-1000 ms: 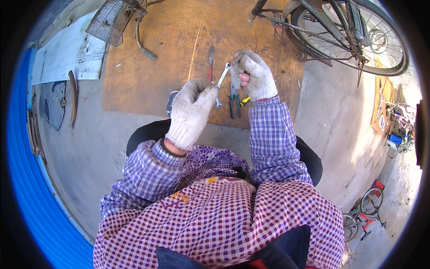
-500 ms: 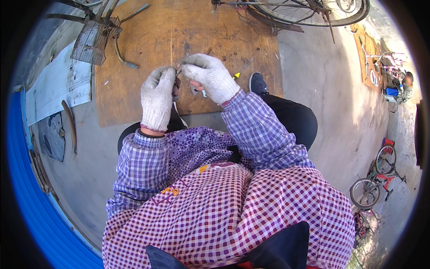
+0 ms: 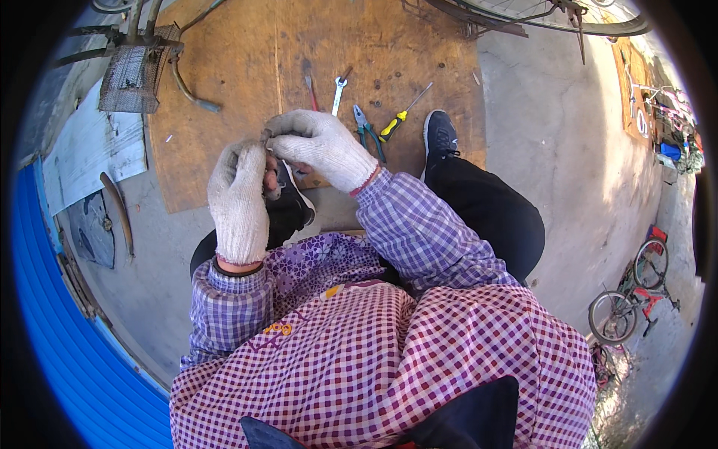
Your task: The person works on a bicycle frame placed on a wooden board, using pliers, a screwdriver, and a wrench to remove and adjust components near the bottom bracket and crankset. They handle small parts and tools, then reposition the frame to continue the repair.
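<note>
Small dark part (image 3: 266, 137) sat in a nearly closed pinch of the right hand (image 3: 318, 146), just beside the curled left hand (image 3: 239, 198), whose hold I couldn't tell; probably light, stiff, slippery, best gripped by its edges.

We wear off-white knit gloves (image 3: 333, 153) with red edging (image 3: 365, 182), blue-violet checked sleeves (image 3: 434, 232), purple-checked smock (image 3: 374, 352) with orange lettering (image 3: 281, 328), floral panel (image 3: 321, 259), black trousers (image 3: 501, 213), dark pale-soled shoes (image 3: 441, 135).

A blue corrugated panel (image 3: 67, 337) lines the lower left, a whitish sheet (image 3: 105, 153) lies upper left, and a red-framed bicycle (image 3: 648, 301) shows at lower right.
</note>
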### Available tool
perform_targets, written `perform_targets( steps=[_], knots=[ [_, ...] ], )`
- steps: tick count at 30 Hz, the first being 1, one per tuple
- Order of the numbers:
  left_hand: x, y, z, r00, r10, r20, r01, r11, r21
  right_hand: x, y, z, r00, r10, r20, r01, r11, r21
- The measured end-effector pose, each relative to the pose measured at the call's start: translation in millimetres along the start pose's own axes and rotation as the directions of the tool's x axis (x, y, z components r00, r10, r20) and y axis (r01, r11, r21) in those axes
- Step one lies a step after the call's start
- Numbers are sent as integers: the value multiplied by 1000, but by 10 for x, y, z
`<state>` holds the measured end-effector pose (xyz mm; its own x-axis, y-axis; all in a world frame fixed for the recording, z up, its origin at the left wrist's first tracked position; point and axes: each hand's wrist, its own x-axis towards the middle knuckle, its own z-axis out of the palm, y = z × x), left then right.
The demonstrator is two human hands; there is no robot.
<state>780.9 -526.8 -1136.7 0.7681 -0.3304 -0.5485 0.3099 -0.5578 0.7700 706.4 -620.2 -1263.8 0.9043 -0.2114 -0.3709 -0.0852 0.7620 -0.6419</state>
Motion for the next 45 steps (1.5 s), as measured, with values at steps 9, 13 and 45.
perform_targets(
  steps=[9, 13, 45],
  knots=[
    [-461, 372, 157, 986, -167, -5, 165, 976, -139, 121, 715, -1169, 788, 187, -587, -328, 934, -144],
    [-640, 516, 301, 986, -152, 71, 154, 988, -24, -6, 718, -1851, 589, -38, -807, -366, 878, -308],
    [-485, 240, 692, 912, -353, 210, 346, 936, 70, 277, 346, -3046, 395, -322, -861, -602, 617, -507]
  ],
)
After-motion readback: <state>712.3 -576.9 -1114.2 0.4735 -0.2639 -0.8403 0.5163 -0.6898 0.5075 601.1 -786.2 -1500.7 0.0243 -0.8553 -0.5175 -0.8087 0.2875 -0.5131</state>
